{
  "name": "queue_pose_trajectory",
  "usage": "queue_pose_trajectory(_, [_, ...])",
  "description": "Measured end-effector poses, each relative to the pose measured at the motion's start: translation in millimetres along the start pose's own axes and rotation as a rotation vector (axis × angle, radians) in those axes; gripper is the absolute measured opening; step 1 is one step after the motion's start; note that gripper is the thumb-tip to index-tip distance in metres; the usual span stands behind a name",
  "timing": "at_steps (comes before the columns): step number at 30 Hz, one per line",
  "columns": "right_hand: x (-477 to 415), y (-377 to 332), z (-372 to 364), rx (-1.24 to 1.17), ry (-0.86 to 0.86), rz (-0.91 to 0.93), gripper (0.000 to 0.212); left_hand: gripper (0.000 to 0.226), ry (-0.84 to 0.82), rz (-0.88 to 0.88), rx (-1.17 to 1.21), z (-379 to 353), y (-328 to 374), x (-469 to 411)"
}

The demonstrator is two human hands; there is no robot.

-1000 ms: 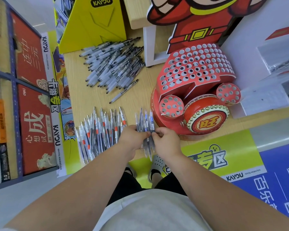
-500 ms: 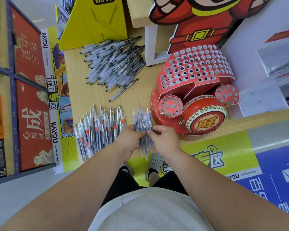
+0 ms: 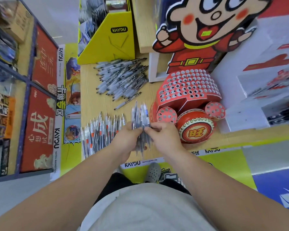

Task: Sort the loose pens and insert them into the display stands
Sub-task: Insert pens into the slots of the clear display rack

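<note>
Gripping blurred pen bundle (image 3: 141, 120), left hand (image 3: 126, 139), right hand (image 3: 165, 137), lower ends hidden

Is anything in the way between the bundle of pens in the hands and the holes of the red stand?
Nothing visible. Both the left hand and right hand grip the bundle of pens just left of the red stand, whose holes face up and look empty.

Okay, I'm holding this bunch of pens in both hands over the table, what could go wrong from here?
1. The bundle of blue pens is fanned out between the left hand and right hand; some may slip and fall past the near edge of the table.
2. Dropped pens could mix into the sorted row of red-marked pens just beside the left hand.
</note>
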State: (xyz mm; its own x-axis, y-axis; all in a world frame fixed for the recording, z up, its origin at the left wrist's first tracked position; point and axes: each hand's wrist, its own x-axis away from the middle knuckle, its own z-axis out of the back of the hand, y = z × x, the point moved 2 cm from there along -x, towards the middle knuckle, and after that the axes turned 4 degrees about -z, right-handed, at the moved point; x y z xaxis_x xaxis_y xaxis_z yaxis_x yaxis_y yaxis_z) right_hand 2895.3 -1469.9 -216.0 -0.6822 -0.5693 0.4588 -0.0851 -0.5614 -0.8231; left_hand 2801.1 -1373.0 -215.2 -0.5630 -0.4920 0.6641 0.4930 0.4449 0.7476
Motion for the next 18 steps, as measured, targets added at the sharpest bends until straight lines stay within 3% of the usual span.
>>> queue_pose_trajectory(5, [24.3,-46.7,18.8,-0.170,-0.013,0.078,0.030,0.025,-0.080,-0.099,0.148,1.1,31.9,36.3])
queue_pose_trajectory(13, [38.4,-81.0,36.8,-0.240,0.088,0.155,0.004,0.019,-0.276,-0.247,0.116,5.7,76.5,50.9])
queue_pose_trajectory(18, [43.1,-78.9,46.3,-0.320,0.147,0.057,0.009,0.024,-0.430,-0.241,0.080,4.0,83.5,44.4])
